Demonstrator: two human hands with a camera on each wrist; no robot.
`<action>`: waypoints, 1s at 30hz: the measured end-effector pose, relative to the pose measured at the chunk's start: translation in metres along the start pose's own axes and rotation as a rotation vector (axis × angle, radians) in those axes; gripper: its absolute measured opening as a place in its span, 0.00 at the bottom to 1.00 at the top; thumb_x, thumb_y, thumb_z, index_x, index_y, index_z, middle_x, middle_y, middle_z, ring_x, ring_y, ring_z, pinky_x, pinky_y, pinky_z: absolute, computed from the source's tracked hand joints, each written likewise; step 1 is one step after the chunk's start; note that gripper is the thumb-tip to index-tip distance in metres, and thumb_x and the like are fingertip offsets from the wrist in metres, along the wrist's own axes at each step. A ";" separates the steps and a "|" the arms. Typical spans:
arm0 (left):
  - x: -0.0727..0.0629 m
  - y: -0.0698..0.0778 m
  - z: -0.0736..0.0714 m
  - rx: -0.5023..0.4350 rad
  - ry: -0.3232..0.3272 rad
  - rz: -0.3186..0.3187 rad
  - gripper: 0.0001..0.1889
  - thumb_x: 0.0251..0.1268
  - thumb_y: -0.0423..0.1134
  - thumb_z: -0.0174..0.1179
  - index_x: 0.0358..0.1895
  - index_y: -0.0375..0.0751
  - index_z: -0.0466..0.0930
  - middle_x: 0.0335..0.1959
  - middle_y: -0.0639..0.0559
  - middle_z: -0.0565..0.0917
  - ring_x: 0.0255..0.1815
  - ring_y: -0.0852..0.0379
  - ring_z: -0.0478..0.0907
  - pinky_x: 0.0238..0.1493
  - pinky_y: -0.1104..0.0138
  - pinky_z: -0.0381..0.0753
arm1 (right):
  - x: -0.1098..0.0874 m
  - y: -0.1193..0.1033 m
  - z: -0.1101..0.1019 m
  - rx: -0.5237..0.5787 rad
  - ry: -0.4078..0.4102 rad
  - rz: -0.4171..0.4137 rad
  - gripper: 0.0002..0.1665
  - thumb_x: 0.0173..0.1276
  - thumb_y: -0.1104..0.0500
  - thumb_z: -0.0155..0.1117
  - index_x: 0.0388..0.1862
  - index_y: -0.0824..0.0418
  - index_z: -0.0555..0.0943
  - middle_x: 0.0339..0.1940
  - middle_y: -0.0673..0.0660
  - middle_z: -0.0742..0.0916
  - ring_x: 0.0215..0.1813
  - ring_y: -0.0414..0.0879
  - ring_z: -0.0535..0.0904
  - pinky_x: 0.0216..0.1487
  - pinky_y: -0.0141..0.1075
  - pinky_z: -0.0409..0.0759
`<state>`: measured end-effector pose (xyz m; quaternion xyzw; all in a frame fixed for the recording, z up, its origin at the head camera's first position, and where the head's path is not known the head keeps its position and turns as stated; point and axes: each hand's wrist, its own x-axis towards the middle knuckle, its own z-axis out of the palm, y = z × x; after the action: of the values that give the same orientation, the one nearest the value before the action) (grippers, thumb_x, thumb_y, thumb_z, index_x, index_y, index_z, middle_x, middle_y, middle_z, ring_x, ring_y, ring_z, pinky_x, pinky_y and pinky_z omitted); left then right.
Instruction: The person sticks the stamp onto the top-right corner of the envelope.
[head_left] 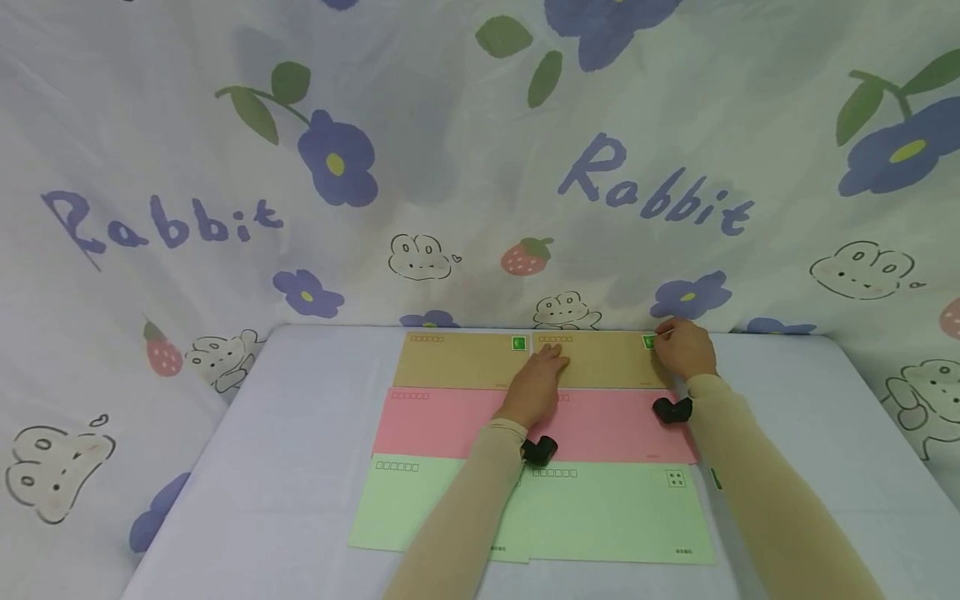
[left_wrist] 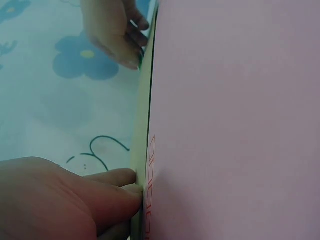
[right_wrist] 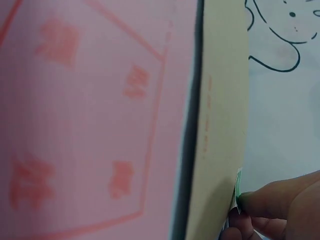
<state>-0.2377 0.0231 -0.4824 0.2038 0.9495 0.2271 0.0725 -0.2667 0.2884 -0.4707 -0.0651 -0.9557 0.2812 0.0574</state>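
Observation:
My right hand (head_left: 686,348) is at the top right corner of the right brown envelope (head_left: 600,367), pinching a small green stamp (head_left: 649,342) between thumb and fingers. In the right wrist view the stamp (right_wrist: 238,185) stands at the envelope's edge, partly covered by the fingertips. My left hand (head_left: 534,387) rests with extended fingers on the left part of that same envelope. Beside it lies the left brown envelope (head_left: 457,362), which carries a green stamp (head_left: 518,342) in its top right corner.
Below the brown row lie two pink envelopes (head_left: 615,433), then two green envelopes (head_left: 622,517), the left ones partly hidden by my left arm. A small dark green piece (head_left: 716,478) shows beside my right sleeve. A printed curtain (head_left: 450,167) hangs behind the white table (head_left: 285,467).

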 end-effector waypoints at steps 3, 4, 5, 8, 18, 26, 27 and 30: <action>0.000 0.000 0.000 -0.007 0.003 -0.005 0.25 0.74 0.23 0.46 0.70 0.41 0.73 0.78 0.51 0.64 0.80 0.53 0.53 0.78 0.61 0.52 | -0.001 -0.002 -0.001 -0.007 -0.023 -0.012 0.18 0.65 0.62 0.51 0.46 0.71 0.82 0.40 0.69 0.87 0.41 0.65 0.83 0.41 0.56 0.80; 0.000 0.000 0.000 -0.005 0.004 -0.005 0.25 0.73 0.23 0.47 0.70 0.41 0.73 0.78 0.51 0.64 0.80 0.53 0.53 0.78 0.61 0.52 | -0.001 -0.003 -0.002 -0.012 -0.027 -0.015 0.18 0.66 0.62 0.52 0.46 0.71 0.82 0.40 0.69 0.87 0.40 0.65 0.83 0.40 0.56 0.80; 0.000 0.000 0.000 -0.002 0.004 -0.004 0.25 0.73 0.23 0.47 0.70 0.41 0.73 0.78 0.51 0.64 0.80 0.53 0.53 0.78 0.61 0.52 | -0.001 -0.004 -0.002 -0.017 -0.031 -0.018 0.17 0.66 0.62 0.52 0.46 0.71 0.82 0.41 0.69 0.87 0.41 0.65 0.83 0.41 0.56 0.80; 0.000 0.000 0.000 0.007 0.002 0.002 0.26 0.72 0.22 0.48 0.70 0.41 0.73 0.78 0.50 0.64 0.80 0.53 0.53 0.78 0.61 0.52 | -0.002 -0.005 -0.002 -0.029 -0.040 -0.018 0.17 0.67 0.61 0.53 0.47 0.71 0.82 0.42 0.70 0.87 0.41 0.65 0.83 0.41 0.56 0.80; 0.000 0.001 -0.002 0.005 -0.007 0.002 0.27 0.70 0.21 0.49 0.70 0.41 0.73 0.78 0.50 0.64 0.80 0.53 0.53 0.78 0.60 0.53 | 0.001 -0.003 0.001 -0.051 -0.039 -0.029 0.18 0.67 0.62 0.52 0.46 0.72 0.82 0.41 0.70 0.87 0.42 0.66 0.83 0.42 0.57 0.80; -0.001 0.000 -0.003 0.006 -0.003 0.005 0.27 0.70 0.21 0.50 0.70 0.40 0.74 0.78 0.50 0.64 0.80 0.53 0.53 0.78 0.61 0.52 | 0.003 -0.004 0.002 -0.079 -0.054 -0.042 0.17 0.68 0.63 0.52 0.46 0.73 0.81 0.40 0.71 0.86 0.41 0.68 0.82 0.42 0.58 0.80; -0.001 0.000 -0.003 0.004 -0.004 0.005 0.27 0.70 0.21 0.49 0.70 0.41 0.73 0.78 0.50 0.64 0.80 0.53 0.53 0.78 0.61 0.52 | 0.003 -0.004 0.002 -0.081 -0.057 -0.040 0.17 0.68 0.63 0.52 0.46 0.73 0.81 0.40 0.71 0.86 0.42 0.68 0.82 0.42 0.58 0.80; 0.000 0.000 -0.003 0.002 -0.005 0.004 0.27 0.71 0.21 0.48 0.70 0.41 0.73 0.78 0.50 0.64 0.80 0.53 0.53 0.78 0.61 0.52 | 0.003 -0.006 0.001 -0.085 -0.067 -0.036 0.17 0.68 0.63 0.52 0.47 0.73 0.81 0.41 0.72 0.86 0.43 0.69 0.82 0.43 0.58 0.80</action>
<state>-0.2378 0.0218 -0.4800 0.2062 0.9492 0.2259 0.0741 -0.2701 0.2837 -0.4682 -0.0406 -0.9692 0.2412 0.0275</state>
